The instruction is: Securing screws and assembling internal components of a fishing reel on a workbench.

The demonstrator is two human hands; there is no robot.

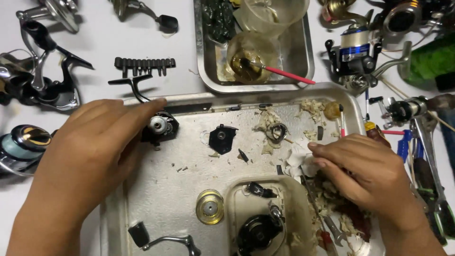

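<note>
Left hand: left hand (90, 151) lay palm down over the left rim of the large metal tray (161, 189), fingers (142, 111) pressed together and extended, holding nothing.
Reel body: black reel body (160, 127) sat in the tray's upper left, just beside and under the left fingertips; contact could not be confirmed.
Right hand: right hand (365, 173) rested over the tray's right side, fingers (327, 154) curled together on a white tissue (296, 159); whether they pinched it could not be told.
Large tray contents: black side plate (222, 138), gold spool (210, 206), crank handle (163, 241), paper scraps.
Inner tub: pale plastic tub (298, 208) held a black reel part (258, 232).
Small tray: small metal tray (303, 57) carried a greasy clear cup (251, 57) with a red-handled brush (284, 73) in it.
Surface: white surface (95, 38) carried several spinning reels (355, 50) around the trays.
</note>
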